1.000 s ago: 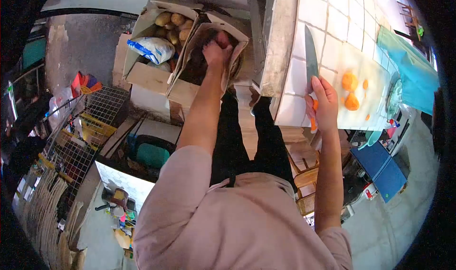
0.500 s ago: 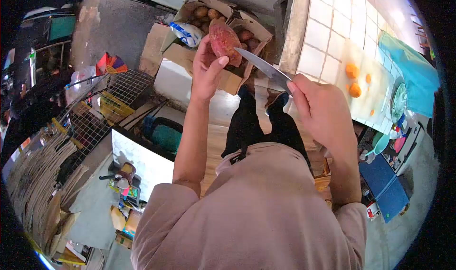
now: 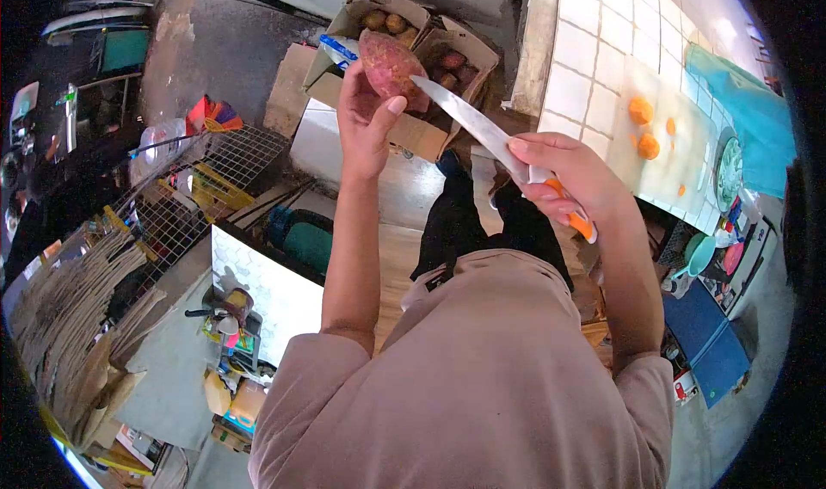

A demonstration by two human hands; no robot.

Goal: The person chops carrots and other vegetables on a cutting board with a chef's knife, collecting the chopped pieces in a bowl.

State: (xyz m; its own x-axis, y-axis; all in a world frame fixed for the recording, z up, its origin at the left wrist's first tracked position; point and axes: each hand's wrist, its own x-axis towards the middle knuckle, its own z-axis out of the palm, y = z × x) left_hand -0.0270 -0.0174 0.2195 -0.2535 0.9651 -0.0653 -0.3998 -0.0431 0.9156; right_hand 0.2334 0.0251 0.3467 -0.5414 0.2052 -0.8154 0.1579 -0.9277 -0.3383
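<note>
A large reddish sweet potato is held up in my left hand, thumb on its near side and fingers wrapped behind it. My right hand grips a kitchen knife by its orange and white handle. The blade points up and left, with its tip right at the sweet potato's right side. Behind the sweet potato, in line with it, stand open cardboard boxes holding potatoes and more reddish roots.
To the right, a white tiled counter carries a cutting board with orange pieces, a green plate and a teal plastic bag. A wire rack and stacked cardboard are at left.
My right hand has turned, so the knife's orange handle and broad blade face now show. The sweet potato has shifted slightly left and up with my left hand.
</note>
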